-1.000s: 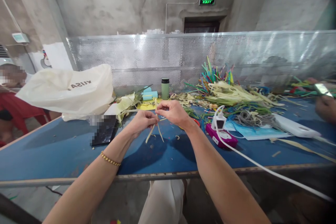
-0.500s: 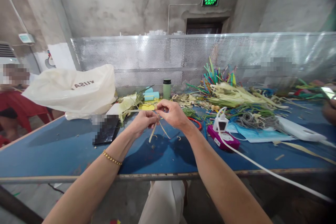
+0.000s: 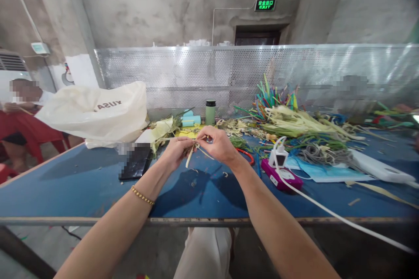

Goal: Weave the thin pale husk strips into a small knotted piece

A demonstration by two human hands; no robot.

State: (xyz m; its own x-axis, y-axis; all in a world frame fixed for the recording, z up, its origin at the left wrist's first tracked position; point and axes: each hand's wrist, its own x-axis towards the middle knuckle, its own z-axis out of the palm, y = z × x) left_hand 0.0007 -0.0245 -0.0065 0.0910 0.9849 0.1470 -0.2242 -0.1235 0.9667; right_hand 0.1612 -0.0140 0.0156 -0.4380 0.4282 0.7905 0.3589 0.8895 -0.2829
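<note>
My left hand (image 3: 178, 150) and my right hand (image 3: 216, 144) meet above the blue table (image 3: 98, 196), fingertips close together. Both are closed in a pinch on pale dried husk strips (image 3: 189, 158), whose loose ends hang below the fingers. The small part between the fingertips is mostly hidden. Beyond my hands lie yellow material (image 3: 190, 131) and a light-blue roll (image 3: 191, 120), with a green flask (image 3: 210, 112) standing upright behind them.
Left are a black phone-like slab (image 3: 135, 163) and a large white bag (image 3: 94, 111). Right are a purple power block (image 3: 281, 176) with a white cable, grey cord (image 3: 317, 152), a white power bank (image 3: 381, 169) and husk bundles (image 3: 304, 122). A person (image 3: 29, 113) sits far left.
My fingers have drawn closer together around the strips. One loose end has swung up toward my right hand. The whole view has shifted slightly.
</note>
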